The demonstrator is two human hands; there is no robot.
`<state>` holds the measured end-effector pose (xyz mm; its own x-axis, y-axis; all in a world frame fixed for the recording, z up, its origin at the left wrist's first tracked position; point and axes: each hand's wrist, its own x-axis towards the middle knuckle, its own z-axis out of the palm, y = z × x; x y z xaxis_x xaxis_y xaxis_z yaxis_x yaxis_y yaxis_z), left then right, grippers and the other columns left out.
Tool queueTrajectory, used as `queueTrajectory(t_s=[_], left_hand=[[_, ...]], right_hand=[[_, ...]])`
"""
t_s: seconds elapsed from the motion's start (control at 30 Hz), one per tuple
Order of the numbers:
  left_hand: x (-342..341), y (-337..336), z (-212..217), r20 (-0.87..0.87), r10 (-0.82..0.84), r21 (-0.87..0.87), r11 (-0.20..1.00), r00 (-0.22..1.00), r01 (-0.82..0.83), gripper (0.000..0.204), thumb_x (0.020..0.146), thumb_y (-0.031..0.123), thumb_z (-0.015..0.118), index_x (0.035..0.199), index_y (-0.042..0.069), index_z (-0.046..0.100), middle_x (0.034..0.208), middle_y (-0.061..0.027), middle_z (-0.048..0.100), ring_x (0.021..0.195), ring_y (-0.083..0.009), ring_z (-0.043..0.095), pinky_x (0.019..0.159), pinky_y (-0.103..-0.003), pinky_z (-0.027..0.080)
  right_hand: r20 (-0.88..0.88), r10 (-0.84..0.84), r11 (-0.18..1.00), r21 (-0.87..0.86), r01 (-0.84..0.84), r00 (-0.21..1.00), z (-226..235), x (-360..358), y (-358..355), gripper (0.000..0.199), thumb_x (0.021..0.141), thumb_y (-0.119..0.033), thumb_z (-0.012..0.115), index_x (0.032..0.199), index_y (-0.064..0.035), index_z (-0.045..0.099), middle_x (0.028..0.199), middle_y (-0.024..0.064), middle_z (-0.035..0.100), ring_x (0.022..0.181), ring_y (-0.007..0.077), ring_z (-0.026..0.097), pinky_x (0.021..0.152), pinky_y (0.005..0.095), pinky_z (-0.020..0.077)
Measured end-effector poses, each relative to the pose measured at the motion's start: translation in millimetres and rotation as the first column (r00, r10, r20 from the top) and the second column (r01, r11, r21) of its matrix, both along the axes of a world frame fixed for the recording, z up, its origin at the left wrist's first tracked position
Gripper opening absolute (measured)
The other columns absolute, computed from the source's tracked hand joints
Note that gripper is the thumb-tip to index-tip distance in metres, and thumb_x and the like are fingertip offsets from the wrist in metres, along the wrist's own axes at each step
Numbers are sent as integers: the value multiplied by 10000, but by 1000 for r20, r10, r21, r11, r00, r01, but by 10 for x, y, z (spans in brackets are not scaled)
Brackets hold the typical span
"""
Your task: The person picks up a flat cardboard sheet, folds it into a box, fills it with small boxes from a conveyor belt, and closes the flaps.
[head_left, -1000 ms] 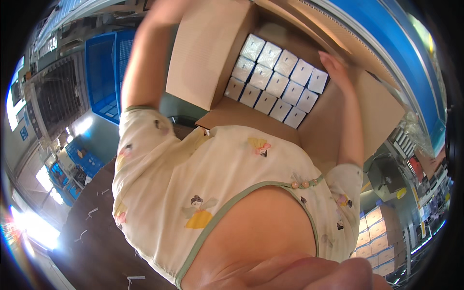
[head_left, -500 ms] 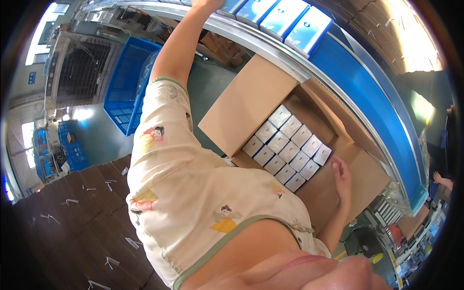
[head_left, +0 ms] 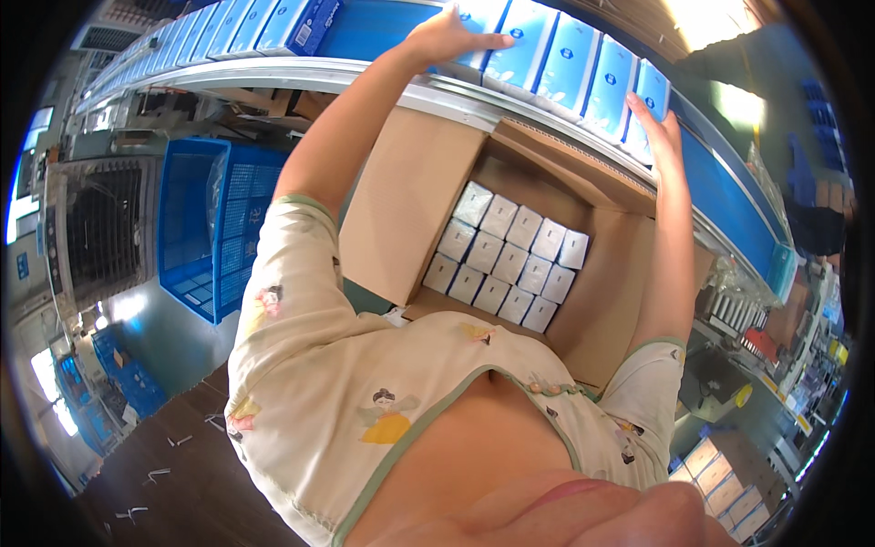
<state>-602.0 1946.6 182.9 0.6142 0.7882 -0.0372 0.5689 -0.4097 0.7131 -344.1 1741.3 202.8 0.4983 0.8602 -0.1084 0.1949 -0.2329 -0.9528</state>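
Note:
A short row of blue-and-white tissue packs (head_left: 567,66) stands side by side on the blue conveyor belt (head_left: 369,35). My left hand (head_left: 445,38) is at the row's left end, its thumb lying across the top of a pack. At the right end, my right hand (head_left: 663,137) presses against the last pack, so the row sits between both hands. Some fingertips are hidden. Below the conveyor's edge stands an open cardboard carton (head_left: 401,196). Inside it, tissue packs (head_left: 492,253) with pale ends facing up fill three rows, leaving a gap along the far side.
Farther left on the belt runs a line of more tissue packs (head_left: 239,29). A metal rail (head_left: 273,71) edges the conveyor on my side. A blue plastic crate (head_left: 217,246) is on the left, and brown cardboard (head_left: 169,483) lies at lower left.
My right hand has risen from beside the carton to the row's right end. My left hand now shows at the row's left end. The view has shifted, showing more of the belt.

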Motion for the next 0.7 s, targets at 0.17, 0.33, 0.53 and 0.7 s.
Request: queueTrajectory(t_s=[0.17, 0.33, 0.53, 0.7], left_hand=[[-138, -436, 873, 635, -128, -115, 959, 762, 258, 597, 681, 188, 739, 1153, -31, 446, 1044, -94, 566, 960, -171, 529, 869, -297, 411], [-555, -1486, 1143, 344, -183, 149, 979, 921, 139, 702, 690, 376, 709, 1159, -49, 406, 982, -162, 584, 815, -243, 597, 712, -332, 492], [-736, -2185, 147, -168, -59, -215, 976, 984, 22, 983, 559, 594, 710, 1156, -89, 329, 912, -222, 600, 878, -322, 606, 802, -352, 468], [-225, -2118, -1314, -338, -22, -209, 977, 941, -52, 894, 748, 565, 522, 1317, -26, 168, 1218, -246, 424, 1048, -335, 508, 860, -390, 426]], right_hand=[[16, -186, 966, 184, 180, 982, 448, -41, -308, 452, 688, -308, 732, 959, 11, 560, 873, 77, 598, 752, 126, 550, 676, 249, 440], [200, -329, 935, 208, 288, 923, 909, -702, -1492, 603, 726, -176, 673, 1204, 55, 386, 1126, 154, 498, 957, 210, 523, 826, 311, 428], [-166, -265, 958, -155, 240, 950, -135, -919, -2273, 577, 719, -191, 704, 1170, 38, 425, 1090, 110, 512, 961, 154, 498, 838, 304, 405], [212, 35, 857, -509, 80, 977, -1979, -249, -1988, 915, 695, -461, 678, 1259, 106, 234, 1217, 229, 412, 1080, 279, 454, 917, 338, 360]])
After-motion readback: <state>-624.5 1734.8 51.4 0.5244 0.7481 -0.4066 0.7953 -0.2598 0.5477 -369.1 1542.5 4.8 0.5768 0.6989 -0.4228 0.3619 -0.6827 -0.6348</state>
